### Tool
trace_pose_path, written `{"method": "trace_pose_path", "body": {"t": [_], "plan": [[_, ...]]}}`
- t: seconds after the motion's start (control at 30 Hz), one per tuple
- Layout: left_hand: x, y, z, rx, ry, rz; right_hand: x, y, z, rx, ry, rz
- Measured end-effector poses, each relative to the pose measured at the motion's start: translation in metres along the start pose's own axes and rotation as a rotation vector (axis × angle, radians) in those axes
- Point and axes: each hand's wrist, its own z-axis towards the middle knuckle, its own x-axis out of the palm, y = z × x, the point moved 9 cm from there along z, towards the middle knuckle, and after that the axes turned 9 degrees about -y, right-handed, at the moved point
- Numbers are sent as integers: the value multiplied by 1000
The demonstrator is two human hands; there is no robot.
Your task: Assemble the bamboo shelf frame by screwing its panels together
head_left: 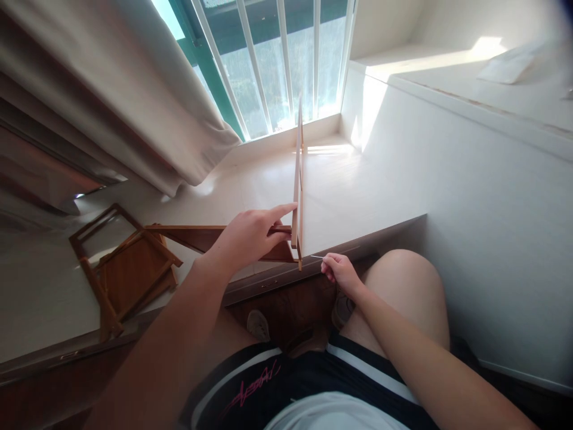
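Observation:
A thin wooden panel (298, 179) stands on edge on the white window ledge (349, 191), joined to a brown wooden piece (201, 236) lying flat to its left. My left hand (250, 236) rests against the panel, index finger stretched along its side, the other fingers curled round the brown piece. My right hand (340, 272) is pinched on a thin metal tool (317, 257) whose tip points at the panel's lower corner.
A folded wooden frame (125, 272) lies on the ledge at the left. A beige curtain (111, 89) hangs over the barred window (277, 60). A white wall and shelf (470, 119) rise at the right. My knees and feet are below the ledge's edge.

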Motion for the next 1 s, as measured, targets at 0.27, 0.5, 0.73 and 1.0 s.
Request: {"method": "trace_pose_path", "body": {"t": [0.27,0.5,0.73,1.0], "plan": [[-1,5,1,-45,0,-25,-13,22,-11,-30,-25,-16],[2,-6,1,78,118,-40,-66,93,-37,-335,-258,-184],[5,0,11,38,171,-141,-129,188,-58,-566,-464,-12],[10,12,14,59,196,-120,-188,298,-54,-791,-550,-22]]}}
